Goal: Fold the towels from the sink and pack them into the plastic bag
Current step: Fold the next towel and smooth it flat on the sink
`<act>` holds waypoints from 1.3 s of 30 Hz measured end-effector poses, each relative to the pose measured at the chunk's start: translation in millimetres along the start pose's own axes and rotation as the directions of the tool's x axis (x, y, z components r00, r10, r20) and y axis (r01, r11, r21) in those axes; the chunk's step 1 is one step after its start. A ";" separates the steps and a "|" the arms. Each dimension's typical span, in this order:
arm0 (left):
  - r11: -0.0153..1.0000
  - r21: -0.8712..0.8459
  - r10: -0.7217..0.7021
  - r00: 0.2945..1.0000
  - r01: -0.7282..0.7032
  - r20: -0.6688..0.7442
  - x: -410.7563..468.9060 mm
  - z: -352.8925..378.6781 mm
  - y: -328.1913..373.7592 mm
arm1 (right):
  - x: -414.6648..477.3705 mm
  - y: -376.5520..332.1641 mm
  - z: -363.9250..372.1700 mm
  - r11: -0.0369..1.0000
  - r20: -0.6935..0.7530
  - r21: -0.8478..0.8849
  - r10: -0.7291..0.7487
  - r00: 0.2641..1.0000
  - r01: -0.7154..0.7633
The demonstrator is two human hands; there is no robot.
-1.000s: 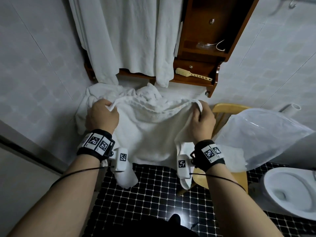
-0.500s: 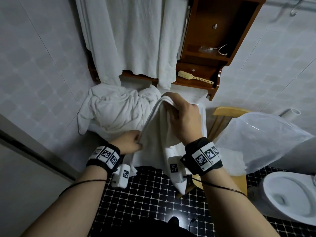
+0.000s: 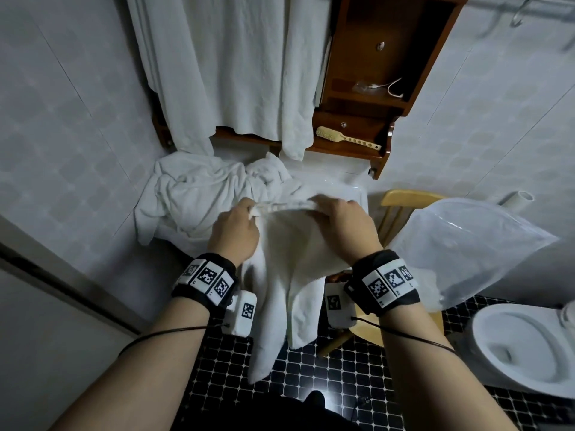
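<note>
A white towel [image 3: 292, 275], folded over once, hangs in front of the sink [image 3: 351, 188]. My left hand [image 3: 235, 231] pinches its top left corner. My right hand [image 3: 345, 225] grips the top edge on the right. The towel's lower ends dangle toward the floor between my wrists. A crumpled heap of more white towels [image 3: 193, 194] fills the left side of the sink. The clear plastic bag [image 3: 466, 247] stands open on a wooden chair [image 3: 401, 200] to the right of my right hand.
A toilet [image 3: 522, 346] sits at the lower right. Long white towels [image 3: 230, 66] hang on the wall above the sink, beside a wooden cabinet [image 3: 382, 73] holding a brush [image 3: 345, 138]. The floor [image 3: 342, 371] has small black tiles. Tiled walls close in left and right.
The towel was held spread wide, then brought together into a fold. Now both hands hold the folded towel's top edge close together, the left hand having risen from below.
</note>
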State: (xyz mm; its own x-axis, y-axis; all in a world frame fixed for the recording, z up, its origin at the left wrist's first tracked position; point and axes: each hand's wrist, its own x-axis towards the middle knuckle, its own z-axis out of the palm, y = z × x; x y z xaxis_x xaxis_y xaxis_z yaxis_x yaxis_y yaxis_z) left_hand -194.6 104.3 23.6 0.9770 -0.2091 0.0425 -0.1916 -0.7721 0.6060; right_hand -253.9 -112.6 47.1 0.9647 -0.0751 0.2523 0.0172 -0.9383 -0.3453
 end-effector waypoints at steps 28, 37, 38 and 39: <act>0.948 -0.314 -0.120 0.975 0.056 -0.188 -2.5 -59.6 25.8 | -32.3 -52.9 108.4 0.996 0.189 0.092 -0.032 0.981 0.015; 0.960 -0.278 -0.109 0.965 0.040 -0.237 4.0 -63.9 20.2 | -36.0 -3.5 122.7 0.835 0.218 0.547 -0.082 0.973 -0.052; 0.965 -0.261 -0.090 0.966 0.025 -0.242 4.2 -62.9 20.4 | -37.1 2.4 123.2 0.811 0.210 0.579 -0.058 0.976 -0.076; 0.970 -0.243 -0.069 0.967 0.008 -0.247 4.6 -61.4 20.4 | -38.8 6.3 121.5 0.799 0.205 0.592 -0.028 0.978 -0.101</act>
State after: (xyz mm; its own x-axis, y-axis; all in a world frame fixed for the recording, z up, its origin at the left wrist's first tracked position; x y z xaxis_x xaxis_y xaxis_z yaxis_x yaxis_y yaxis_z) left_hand -188.3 124.4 84.9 0.9808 -0.0005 0.1950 -0.1555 -0.6051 0.7808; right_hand -259.2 -74.6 -74.7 0.9972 0.0225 0.0711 0.0719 -0.5426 -0.8369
